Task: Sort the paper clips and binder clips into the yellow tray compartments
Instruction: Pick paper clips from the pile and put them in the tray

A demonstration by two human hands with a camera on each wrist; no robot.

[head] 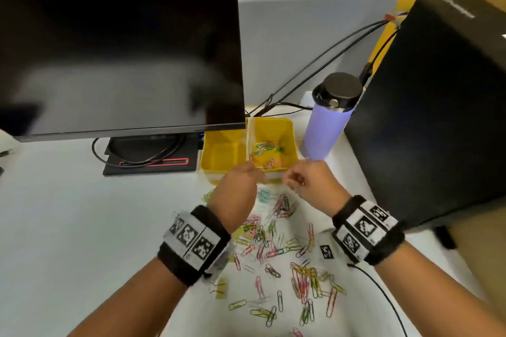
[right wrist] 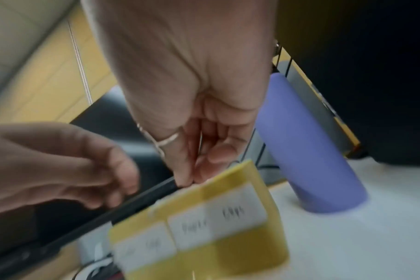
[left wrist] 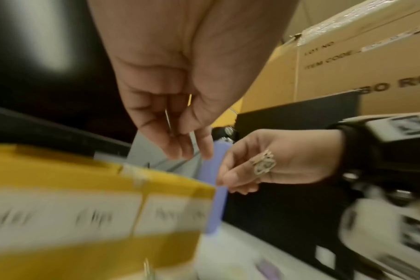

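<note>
The yellow tray [head: 293, 139] stands behind both hands, with white labels on its front wall [left wrist: 60, 214]. Its right compartment holds several coloured paper clips [head: 264, 146]; the left one looks bare. My left hand [head: 261, 175] hovers at the tray's front edge, its curled fingers pinching a thin silver paper clip [left wrist: 167, 119]. Just to its right, my right hand [head: 287, 180] has its fingers pinched on a thin wire clip [right wrist: 200, 141], mostly hidden. Many loose paper clips [head: 273, 243] lie scattered on the table below the hands. A yellow binder clip [head: 220, 287] lies beside my left wrist.
A dark monitor [head: 117, 49] on its stand overhangs the tray's left rear. A purple bottle [head: 325, 134] stands right of the tray, beside a large black box [head: 438, 117]. Cables [head: 315, 74] run behind. A thin black cable [head: 383, 293] trails from my right wristband.
</note>
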